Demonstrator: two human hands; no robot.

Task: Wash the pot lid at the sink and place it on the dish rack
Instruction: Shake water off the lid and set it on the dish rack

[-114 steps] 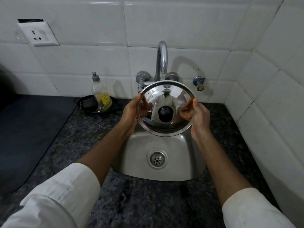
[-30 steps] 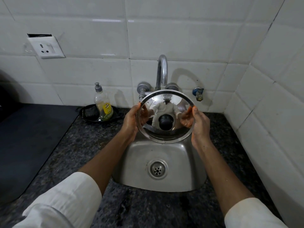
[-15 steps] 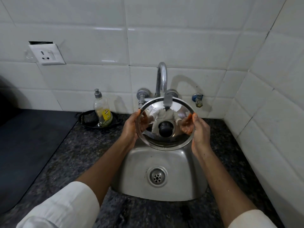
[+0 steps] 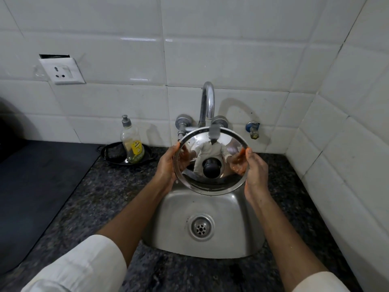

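Both hands, left hand (image 4: 167, 165) and right hand (image 4: 255, 172), are gripping the pot lid (image 4: 210, 161) by its rim above the sink (image 4: 206, 245), perhaps touching the tap (image 4: 207, 104).

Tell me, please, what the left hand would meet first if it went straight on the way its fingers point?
Probably the left tap valve on the tiled wall, since the left hand points up and away behind the lid; depth is unclear.

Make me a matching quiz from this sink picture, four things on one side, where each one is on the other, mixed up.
Things:
1. lid
2. soap bottle
3. socket
4. drain

Places:
A. on the wall tiles, upper left
B. bottom of the sink
C. held between both hands under the tap
D. in a black dish on the counter

Pairs: 1-C, 2-D, 3-A, 4-B
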